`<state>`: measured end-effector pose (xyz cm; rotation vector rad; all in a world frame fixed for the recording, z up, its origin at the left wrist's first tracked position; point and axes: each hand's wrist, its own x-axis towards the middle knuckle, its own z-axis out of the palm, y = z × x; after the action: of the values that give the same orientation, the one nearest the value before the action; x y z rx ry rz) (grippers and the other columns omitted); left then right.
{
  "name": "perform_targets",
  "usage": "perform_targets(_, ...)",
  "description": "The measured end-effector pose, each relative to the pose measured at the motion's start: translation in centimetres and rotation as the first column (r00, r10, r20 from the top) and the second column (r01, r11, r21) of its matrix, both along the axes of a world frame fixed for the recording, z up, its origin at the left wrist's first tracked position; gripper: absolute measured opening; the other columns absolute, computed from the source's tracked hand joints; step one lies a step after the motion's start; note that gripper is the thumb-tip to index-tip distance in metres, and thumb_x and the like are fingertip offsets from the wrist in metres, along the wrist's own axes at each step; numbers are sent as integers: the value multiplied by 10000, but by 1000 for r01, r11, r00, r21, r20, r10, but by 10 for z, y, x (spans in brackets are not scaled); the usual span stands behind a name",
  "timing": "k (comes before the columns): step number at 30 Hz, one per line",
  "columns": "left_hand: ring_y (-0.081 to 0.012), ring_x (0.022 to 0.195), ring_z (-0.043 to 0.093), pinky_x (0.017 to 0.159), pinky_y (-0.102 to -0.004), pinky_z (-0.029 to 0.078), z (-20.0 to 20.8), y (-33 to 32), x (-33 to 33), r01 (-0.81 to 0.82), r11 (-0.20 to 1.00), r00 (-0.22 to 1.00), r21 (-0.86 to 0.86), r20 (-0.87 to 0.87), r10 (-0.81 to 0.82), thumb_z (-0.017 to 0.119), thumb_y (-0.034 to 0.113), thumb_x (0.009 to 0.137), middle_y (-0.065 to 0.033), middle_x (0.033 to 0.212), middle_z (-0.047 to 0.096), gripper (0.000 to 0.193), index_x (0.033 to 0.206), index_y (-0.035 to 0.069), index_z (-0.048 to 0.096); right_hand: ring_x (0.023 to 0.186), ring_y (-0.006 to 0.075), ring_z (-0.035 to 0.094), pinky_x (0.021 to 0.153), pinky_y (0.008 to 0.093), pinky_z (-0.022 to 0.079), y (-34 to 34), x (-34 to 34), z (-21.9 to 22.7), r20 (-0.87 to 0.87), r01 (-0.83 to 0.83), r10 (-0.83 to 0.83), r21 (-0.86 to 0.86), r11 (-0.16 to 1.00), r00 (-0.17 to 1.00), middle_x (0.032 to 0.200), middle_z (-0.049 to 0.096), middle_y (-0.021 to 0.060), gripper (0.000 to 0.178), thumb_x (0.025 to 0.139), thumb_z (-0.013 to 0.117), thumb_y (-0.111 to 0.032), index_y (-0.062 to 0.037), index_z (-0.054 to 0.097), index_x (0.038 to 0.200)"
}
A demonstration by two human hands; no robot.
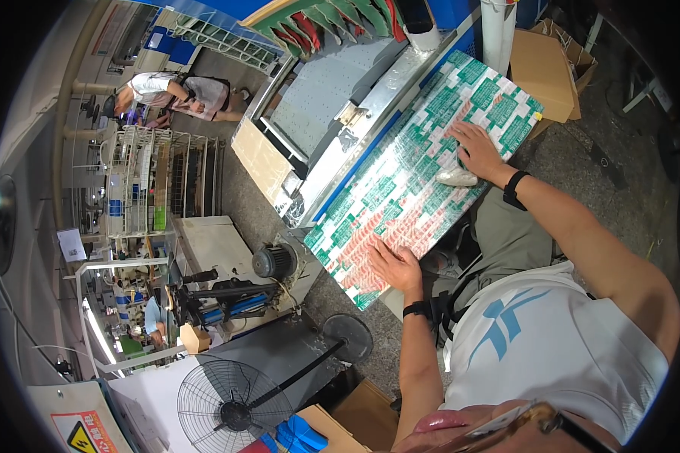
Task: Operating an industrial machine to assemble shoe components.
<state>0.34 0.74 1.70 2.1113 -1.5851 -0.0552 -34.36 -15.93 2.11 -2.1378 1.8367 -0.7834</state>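
Note:
A long board [370, 198] with a green, white and red printed surface lies slantwise before me, along the edge of a metal-framed machine. My left hand [394, 266] rests flat on its near, red-patterned end, fingers spread and holding nothing. Farther along, my right hand [477, 151] lies on the green part with its fingers apart. Just beside the right palm sits a small whitish lump [458, 178], perhaps a pad or a bag; its kind cannot be made out. Both wrists wear black bands.
The machine's grey perforated bed [317, 98] lies beyond the board. Cardboard boxes [540, 75] stand at the far right. Nearer left are a motor [273, 261] and a floor fan [234, 414]. Wire racks [140, 181] stand at left; another person [155, 89] is behind them.

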Motion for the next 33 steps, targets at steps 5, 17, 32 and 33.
perform_targets(5,-487,1611,353,1331,-673,175,-1,1,0,-5,999,1000,33,-11,5,625,297,1010,-291,1737,396,759,1723,130,427,1587,339,397,1325,504,304,1,0,-2,17,-11,12,-59,998,1000,1664,497,133,510,1061,599,-108,-106,573,1570)
perform_targets(17,-475,1612,355,1348,-628,177,-6,1,2,-3,1000,1000,7,2,3,646,314,1014,-284,1734,407,716,1677,93,487,1584,348,398,1323,513,309,0,0,-4,2,-11,12,-65,998,1000,1663,496,140,496,1070,593,-103,-107,573,1566)
perform_targets(32,-465,1628,333,1343,-655,164,-4,1,1,-7,999,1000,42,-3,7,623,303,1011,-274,1750,385,758,1722,129,428,1576,358,407,1319,516,312,1,1,1,11,-9,9,-68,998,1000,1653,506,151,489,1060,603,-100,-89,582,1549)
perform_targets(33,-465,1628,333,1343,-655,164,-4,1,2,0,1000,1000,19,6,-1,623,303,1011,-274,1750,385,758,1722,129,428,1577,360,407,1319,517,311,1,1,1,6,6,-6,-11,1000,1000,1654,505,153,493,1059,605,-100,-86,580,1550)
